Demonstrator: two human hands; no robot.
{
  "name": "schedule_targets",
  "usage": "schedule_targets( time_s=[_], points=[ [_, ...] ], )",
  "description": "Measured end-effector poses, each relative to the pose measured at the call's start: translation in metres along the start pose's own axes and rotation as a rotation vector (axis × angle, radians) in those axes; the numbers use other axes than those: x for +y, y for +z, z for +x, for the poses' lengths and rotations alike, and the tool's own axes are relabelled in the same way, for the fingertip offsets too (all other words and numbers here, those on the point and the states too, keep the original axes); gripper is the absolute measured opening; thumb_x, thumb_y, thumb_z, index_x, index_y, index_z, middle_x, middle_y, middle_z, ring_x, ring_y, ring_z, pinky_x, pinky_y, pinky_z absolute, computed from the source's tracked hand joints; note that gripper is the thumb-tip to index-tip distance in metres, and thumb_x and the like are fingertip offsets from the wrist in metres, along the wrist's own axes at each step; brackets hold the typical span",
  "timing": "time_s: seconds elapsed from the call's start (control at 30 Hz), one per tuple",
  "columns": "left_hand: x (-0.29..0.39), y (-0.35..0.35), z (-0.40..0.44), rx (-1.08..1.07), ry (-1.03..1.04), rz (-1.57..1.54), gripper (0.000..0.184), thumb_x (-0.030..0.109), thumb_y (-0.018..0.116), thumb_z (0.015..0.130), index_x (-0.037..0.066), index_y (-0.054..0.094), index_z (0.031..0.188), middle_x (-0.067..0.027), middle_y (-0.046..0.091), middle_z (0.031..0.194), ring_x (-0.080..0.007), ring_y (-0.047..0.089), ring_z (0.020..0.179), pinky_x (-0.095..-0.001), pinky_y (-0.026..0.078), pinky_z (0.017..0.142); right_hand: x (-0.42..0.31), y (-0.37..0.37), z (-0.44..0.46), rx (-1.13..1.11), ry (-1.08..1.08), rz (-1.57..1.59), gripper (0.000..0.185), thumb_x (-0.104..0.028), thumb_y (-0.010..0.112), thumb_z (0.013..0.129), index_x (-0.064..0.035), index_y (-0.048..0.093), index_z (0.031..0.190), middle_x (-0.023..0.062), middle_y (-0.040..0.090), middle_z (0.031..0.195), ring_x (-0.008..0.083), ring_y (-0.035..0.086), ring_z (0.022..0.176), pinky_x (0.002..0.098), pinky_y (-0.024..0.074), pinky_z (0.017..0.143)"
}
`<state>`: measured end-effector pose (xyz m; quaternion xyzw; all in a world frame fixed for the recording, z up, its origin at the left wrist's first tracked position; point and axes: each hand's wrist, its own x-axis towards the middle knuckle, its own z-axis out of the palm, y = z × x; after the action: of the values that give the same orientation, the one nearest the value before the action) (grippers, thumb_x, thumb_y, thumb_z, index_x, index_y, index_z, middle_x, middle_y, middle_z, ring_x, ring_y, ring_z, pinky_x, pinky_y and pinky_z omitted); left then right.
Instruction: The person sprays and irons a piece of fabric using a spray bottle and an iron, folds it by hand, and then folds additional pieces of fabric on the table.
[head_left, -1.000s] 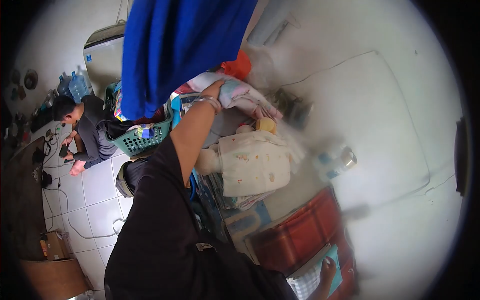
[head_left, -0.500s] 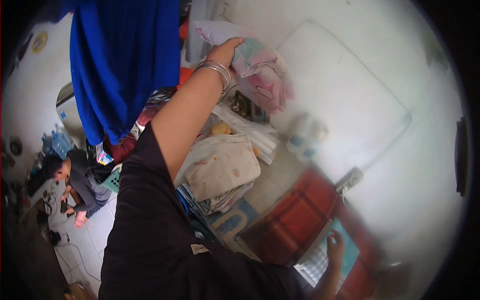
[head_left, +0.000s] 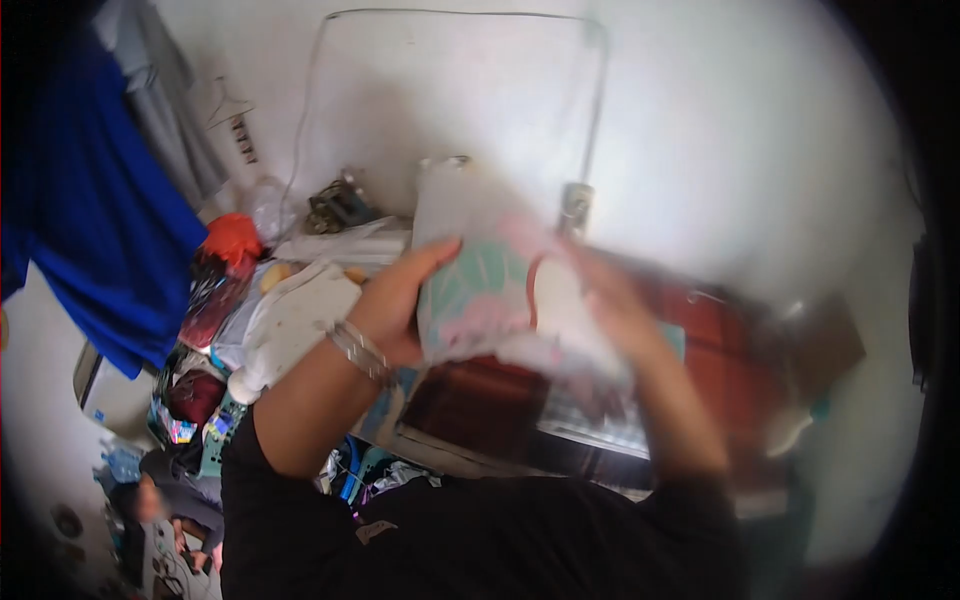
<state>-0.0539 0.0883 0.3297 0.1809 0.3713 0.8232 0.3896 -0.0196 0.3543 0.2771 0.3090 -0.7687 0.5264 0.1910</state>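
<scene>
A folded white cloth with green and pink patterns (head_left: 480, 290) is held up in front of me, blurred by motion. My left hand (head_left: 405, 295), with silver bangles at the wrist, grips its left side. At its right side my right hand (head_left: 605, 300) is closed on the cloth, its fingers smeared. Below lies a red and brown plaid cloth (head_left: 470, 405). A pale folded cloth (head_left: 300, 320) rests on a pile to the left.
Blue fabric (head_left: 110, 210) hangs at the left. A red plastic bag (head_left: 232, 238) and a green basket (head_left: 213, 450) are on that side. Another person (head_left: 185, 490) sits low at the left. A cardboard box (head_left: 825, 350) stands at the right. A socket (head_left: 576, 205) is on the wall.
The patterned cloth has come from the upper left to the middle in my left hand. My right hand has risen from the plaid cloth and taken its other side. The view has turned right.
</scene>
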Motion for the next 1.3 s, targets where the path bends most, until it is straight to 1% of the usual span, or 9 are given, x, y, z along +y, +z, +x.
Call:
schedule_targets(
  time_s=[0.27, 0.37, 0.43, 0.53, 0.8, 0.93, 1.0, 1.17, 1.3],
  points=[
    [-0.112, 0.117, 0.087, 0.304, -0.154, 0.110, 0.049, 0.032, 0.040, 0.096, 0.003, 0.037, 0.136, -0.0177, 0.041, 0.137, -0.0276, 0.044, 0.125, -0.0379, 0.036, 0.103, 0.027, -0.009, -0.129, 0.283, 0.263, 0.533, 0.071, -0.053, 0.046, 0.089, -0.0002, 0.036, 0.136, 0.0149, 0.043, 0.136, 0.0279, 0.042, 0.124, 0.0384, 0.0306, 0.104],
    [-0.134, 0.135, 0.137, 0.105, 0.013, 0.345, 0.056, 0.033, 0.042, 0.096, 0.005, 0.027, 0.142, -0.0171, 0.031, 0.144, -0.0273, 0.034, 0.132, -0.0382, 0.030, 0.106, 0.044, -0.037, -0.161, 0.384, 0.436, 0.669, 0.069, -0.052, 0.046, 0.089, -0.0002, 0.037, 0.135, 0.0153, 0.044, 0.134, 0.0283, 0.043, 0.123, 0.0389, 0.0324, 0.103],
    [-0.131, 0.135, 0.155, -0.242, 0.371, 1.044, 0.062, 0.033, 0.048, 0.094, 0.004, 0.023, 0.143, -0.0161, 0.027, 0.146, -0.0249, 0.028, 0.135, -0.0373, 0.027, 0.107, 0.058, -0.057, -0.180, 0.442, 0.525, 0.769, 0.068, -0.051, 0.047, 0.090, -0.0003, 0.037, 0.135, 0.0155, 0.045, 0.133, 0.0287, 0.044, 0.121, 0.0392, 0.0337, 0.102],
    [-0.113, 0.110, 0.129, 0.164, 0.568, 1.218, 0.069, 0.034, 0.051, 0.092, 0.002, 0.018, 0.144, -0.0126, 0.034, 0.143, -0.0230, 0.039, 0.128, -0.0277, 0.034, 0.102, 0.084, -0.084, -0.202, 0.487, 0.627, 0.924, 0.067, -0.049, 0.047, 0.090, -0.0004, 0.037, 0.134, 0.0159, 0.046, 0.131, 0.0291, 0.046, 0.120, 0.0397, 0.0355, 0.100],
    [-0.222, -0.017, 0.098, 0.446, -0.015, 0.137, 0.061, 0.044, 0.055, 0.088, 0.002, 0.043, 0.132, -0.0121, 0.052, 0.129, -0.0241, 0.052, 0.114, -0.0375, 0.040, 0.098, 0.145, -0.094, -0.217, 0.466, 0.704, 1.264, 0.062, -0.045, 0.048, 0.090, -0.0006, 0.038, 0.133, 0.0169, 0.049, 0.127, 0.0304, 0.050, 0.115, 0.0410, 0.0405, 0.097],
    [-0.248, -0.065, 0.125, 0.557, -0.291, 0.243, 0.057, 0.041, 0.055, 0.088, -0.001, 0.047, 0.126, -0.0128, 0.057, 0.121, -0.0239, 0.057, 0.106, -0.0341, 0.042, 0.095, 0.165, -0.091, -0.213, 0.481, 0.700, 1.345, 0.060, -0.043, 0.049, 0.091, -0.0008, 0.039, 0.132, 0.0174, 0.050, 0.125, 0.0310, 0.052, 0.113, 0.0417, 0.0430, 0.095],
    [-0.257, -0.092, 0.140, 0.561, -0.344, 0.907, 0.057, 0.037, 0.056, 0.088, -0.004, 0.045, 0.127, -0.0137, 0.057, 0.120, -0.0210, 0.059, 0.103, -0.0311, 0.043, 0.093, 0.170, -0.100, -0.226, 0.471, 0.738, 1.363, 0.059, -0.042, 0.049, 0.091, -0.0008, 0.039, 0.131, 0.0176, 0.051, 0.124, 0.0314, 0.053, 0.112, 0.0420, 0.0442, 0.094],
    [-0.277, -0.082, 0.113, 0.277, -0.226, 0.614, 0.054, 0.027, 0.055, 0.089, -0.004, 0.040, 0.131, -0.0113, 0.055, 0.122, -0.0194, 0.053, 0.110, -0.0321, 0.042, 0.094, 0.164, -0.141, -0.252, 0.423, 0.944, 1.360, 0.056, -0.040, 0.050, 0.091, -0.0010, 0.039, 0.130, 0.0182, 0.053, 0.121, 0.0321, 0.055, 0.109, 0.0428, 0.0473, 0.091],
    [-0.259, -0.042, 0.117, 0.219, -0.032, 0.607, 0.059, 0.027, 0.059, 0.086, -0.004, 0.038, 0.132, -0.0113, 0.053, 0.124, -0.0192, 0.052, 0.112, -0.0321, 0.040, 0.096, 0.153, -0.135, -0.238, 0.383, 0.903, 0.813, 0.041, -0.025, 0.053, 0.090, -0.0012, 0.043, 0.123, 0.0174, 0.055, 0.113, 0.0292, 0.060, 0.097, 0.0406, 0.0534, 0.078]
  ],
)
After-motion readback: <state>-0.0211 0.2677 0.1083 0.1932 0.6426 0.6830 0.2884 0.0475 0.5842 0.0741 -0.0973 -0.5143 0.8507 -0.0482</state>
